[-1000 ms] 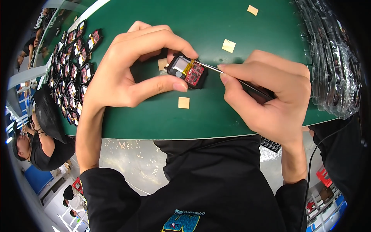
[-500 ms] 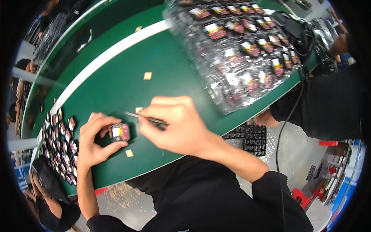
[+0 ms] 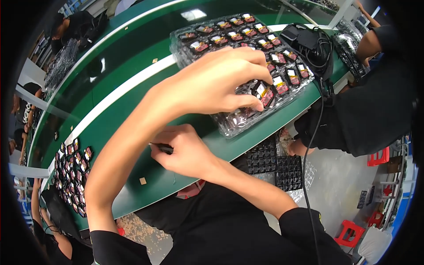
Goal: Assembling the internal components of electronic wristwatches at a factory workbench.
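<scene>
My left arm reaches over my right one to a clear plastic tray (image 3: 227,129). The tray holds rows of small black-cased parts with white, yellow and reddish faces. At its near side, my left hand (image 3: 221,79) has thumb and fingers closed about one such black-cased part (image 3: 265,94). Part of the tray is hidden beneath this hand. Below my left forearm, my right hand (image 3: 183,148) stays low over the green table, fingers curled on thin metal tweezers (image 3: 152,143), mostly covered by the hand.
A cluster of similar parts (image 3: 70,176) lies at the table's left. Small tan squares (image 3: 142,180) dot the green surface. Behind the tray's right side sit a black adapter and coiled cable (image 3: 316,46). Black trays (image 3: 289,170) are below the table edge; a co-worker (image 3: 357,115) is at right.
My left hand has moved from the table's left to the tray with the black-cased part. My right hand has shifted slightly down and left, keeping the tweezers. The view has shifted too.
</scene>
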A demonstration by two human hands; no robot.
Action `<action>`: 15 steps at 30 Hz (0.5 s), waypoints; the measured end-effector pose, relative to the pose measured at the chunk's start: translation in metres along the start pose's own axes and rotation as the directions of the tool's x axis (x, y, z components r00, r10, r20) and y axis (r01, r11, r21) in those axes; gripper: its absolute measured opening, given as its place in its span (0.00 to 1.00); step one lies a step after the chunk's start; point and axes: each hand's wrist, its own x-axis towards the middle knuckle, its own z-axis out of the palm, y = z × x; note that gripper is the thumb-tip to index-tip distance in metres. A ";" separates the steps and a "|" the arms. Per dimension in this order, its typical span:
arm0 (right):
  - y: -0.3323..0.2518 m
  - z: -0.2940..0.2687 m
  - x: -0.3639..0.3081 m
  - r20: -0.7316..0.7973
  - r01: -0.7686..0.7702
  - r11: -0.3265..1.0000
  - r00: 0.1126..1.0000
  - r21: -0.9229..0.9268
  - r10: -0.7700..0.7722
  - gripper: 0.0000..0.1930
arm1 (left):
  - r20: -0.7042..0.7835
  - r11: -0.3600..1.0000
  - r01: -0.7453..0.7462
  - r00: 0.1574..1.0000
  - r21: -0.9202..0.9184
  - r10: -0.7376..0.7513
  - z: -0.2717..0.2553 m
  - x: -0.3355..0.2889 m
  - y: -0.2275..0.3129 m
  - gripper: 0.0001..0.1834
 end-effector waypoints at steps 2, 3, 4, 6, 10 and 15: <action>0.002 0.002 0.000 -0.030 0.002 0.998 1.000 0.069 0.000 0.05 | 0.036 0.998 -0.060 0.998 0.029 0.059 0.011 0.011 -0.013 0.26; 0.003 0.002 0.000 -0.032 0.011 0.998 0.999 0.063 -0.009 0.05 | 0.057 0.997 -0.072 0.996 0.026 0.070 0.013 0.013 -0.018 0.26; 0.003 0.003 0.000 -0.045 0.016 0.998 0.999 0.062 -0.013 0.05 | 0.109 0.999 -0.038 0.993 0.003 0.038 0.011 0.013 -0.018 0.24; 0.004 0.004 0.002 -0.046 0.028 0.997 0.999 0.074 -0.024 0.05 | 0.059 0.999 -0.019 0.998 -0.043 0.022 0.007 0.006 -0.016 0.23; 0.000 0.002 0.000 -0.062 0.000 1.000 0.998 0.020 0.001 0.06 | -0.141 0.997 0.074 0.987 -0.008 -0.075 -0.019 -0.044 -0.005 0.19; -0.015 -0.001 0.000 0.002 -0.040 0.999 0.999 -0.030 0.040 0.07 | -0.310 0.852 0.478 0.860 0.214 -0.405 -0.079 -0.189 -0.020 0.14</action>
